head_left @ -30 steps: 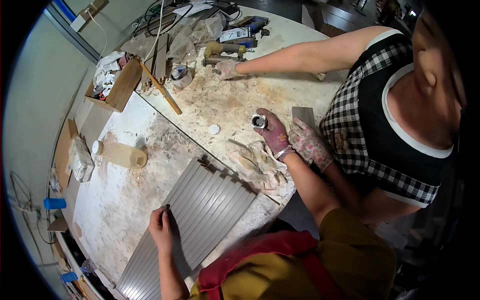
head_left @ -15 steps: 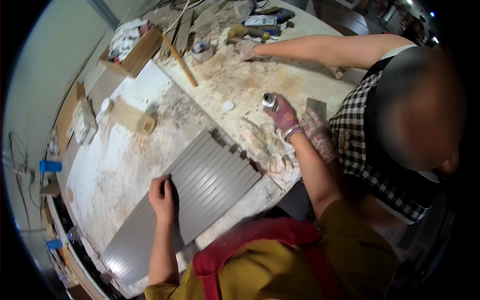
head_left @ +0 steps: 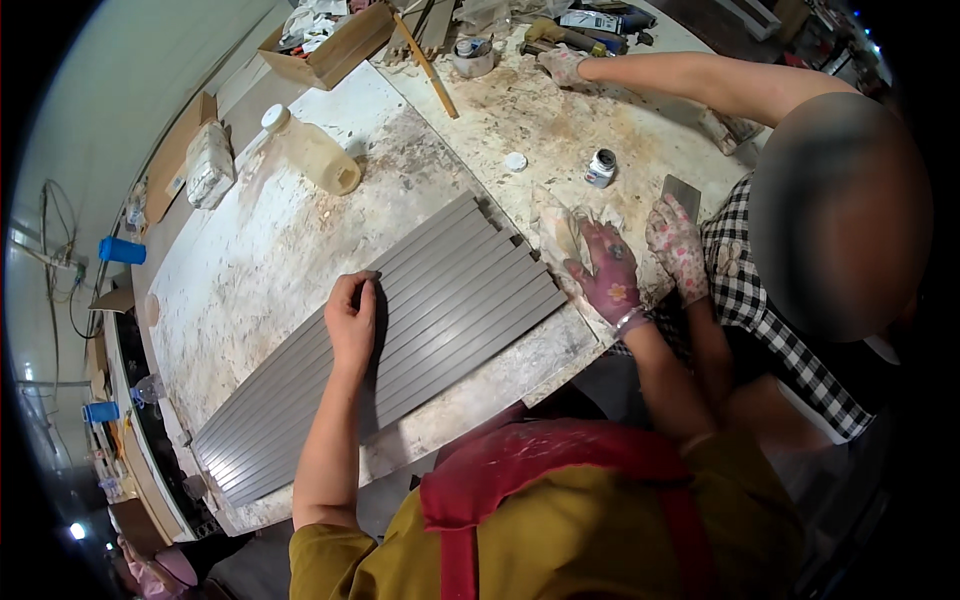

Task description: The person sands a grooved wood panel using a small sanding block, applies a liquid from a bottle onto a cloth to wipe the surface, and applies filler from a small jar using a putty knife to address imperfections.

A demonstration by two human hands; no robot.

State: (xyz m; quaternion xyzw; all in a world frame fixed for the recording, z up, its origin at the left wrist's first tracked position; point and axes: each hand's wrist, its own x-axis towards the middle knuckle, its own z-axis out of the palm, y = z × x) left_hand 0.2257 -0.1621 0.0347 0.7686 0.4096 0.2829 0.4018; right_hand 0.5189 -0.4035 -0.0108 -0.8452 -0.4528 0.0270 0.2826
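Here the left hand (head_left: 352, 322), bare, is lying flat on a grey slatted panel (head_left: 430, 320), its fingers stretched out close together and pinching nothing. The panel is lying slantwise across the stained white surface (head_left: 270, 240), one end close to the near edge at lower left, the other reaching toward the right hand (head_left: 608, 282). That hand is wearing a pink flowered glove and is resting on a pale crumpled wad (head_left: 568, 232) just beside the panel's far end. Its fingers are curling over the wad, but the glove and the angle are hiding whether they are really gripping it; I cannot tell.

Just right of it a second gloved hand (head_left: 678, 245) is hovering, belonging to a person in a checked shirt (head_left: 760, 300), whose far arm is stretching across to another gloved hand (head_left: 562, 64) among blurred clutter. A small jar (head_left: 600, 168) and a white cap (head_left: 515, 160) are standing apart on the surface beyond the wad. A plastic bottle (head_left: 312, 152) is lying on its side further left, and an open box (head_left: 335, 50) is sitting at the far rim, its contents too small to make out.
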